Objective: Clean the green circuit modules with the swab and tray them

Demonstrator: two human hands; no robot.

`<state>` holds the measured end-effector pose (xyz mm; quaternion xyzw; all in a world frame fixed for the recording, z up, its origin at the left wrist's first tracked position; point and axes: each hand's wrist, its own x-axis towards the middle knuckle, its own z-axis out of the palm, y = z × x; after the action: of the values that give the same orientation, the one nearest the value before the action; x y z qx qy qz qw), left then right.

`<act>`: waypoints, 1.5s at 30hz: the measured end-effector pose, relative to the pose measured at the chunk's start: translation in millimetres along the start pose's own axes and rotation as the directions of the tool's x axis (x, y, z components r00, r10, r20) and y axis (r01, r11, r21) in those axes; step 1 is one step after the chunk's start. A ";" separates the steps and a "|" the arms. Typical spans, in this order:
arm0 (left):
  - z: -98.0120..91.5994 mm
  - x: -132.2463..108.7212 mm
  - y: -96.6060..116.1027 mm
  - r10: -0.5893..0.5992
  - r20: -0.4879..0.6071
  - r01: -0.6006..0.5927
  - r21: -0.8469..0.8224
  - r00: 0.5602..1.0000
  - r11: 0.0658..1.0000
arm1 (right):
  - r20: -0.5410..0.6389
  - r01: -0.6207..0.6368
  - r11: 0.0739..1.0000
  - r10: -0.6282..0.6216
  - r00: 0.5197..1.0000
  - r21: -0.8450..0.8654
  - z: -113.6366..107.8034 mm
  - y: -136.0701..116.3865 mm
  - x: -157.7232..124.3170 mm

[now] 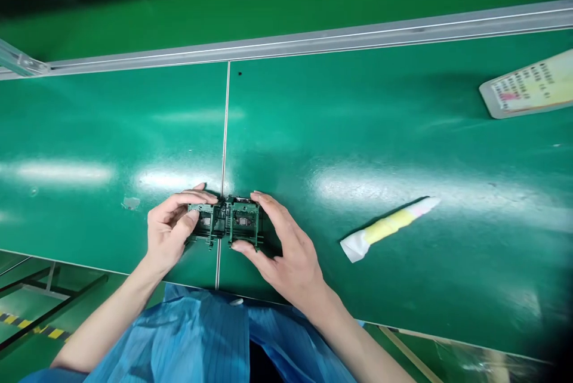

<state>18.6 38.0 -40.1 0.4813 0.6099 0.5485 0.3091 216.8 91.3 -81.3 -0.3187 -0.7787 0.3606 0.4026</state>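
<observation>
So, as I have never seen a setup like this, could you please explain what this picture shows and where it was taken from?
Of course. There is no machine here: these are a person's own bare hands, seen by a camera worn on the head, looking forward and down. The blue garment at the bottom is the wearer's.

The left hand grips the left green frame, and the right hand holds the right green frame between thumb and fingers. The two sit side by side; I cannot tell whether they are joined.

On the green table, to the right, lies a yellow-and-white wrapped item. Farther back, a printed item is cut off by the picture's edge.
</observation>
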 end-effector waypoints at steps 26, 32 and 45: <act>-33.5 -17.8 20.4 -0.115 0.278 0.052 0.224 0.954 0.973 | -0.030 0.057 0.968 -0.066 0.997 -0.244 -11.1 -39.8 4.3; -29.7 -25.3 21.0 -0.115 0.285 0.130 -0.034 0.952 0.991 | -0.019 0.178 0.927 -0.195 0.981 -0.330 -31.4 -80.1 15.4; -27.0 -30.2 21.1 -0.146 0.233 0.143 0.029 0.961 0.989 | -0.018 0.126 0.950 -0.137 0.990 -0.286 -28.3 -78.9 10.9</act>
<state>9.8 -1.3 -18.7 0.4988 0.6059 0.4601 0.4151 219.7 66.1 -0.7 -0.3275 -0.8342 0.2114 0.3901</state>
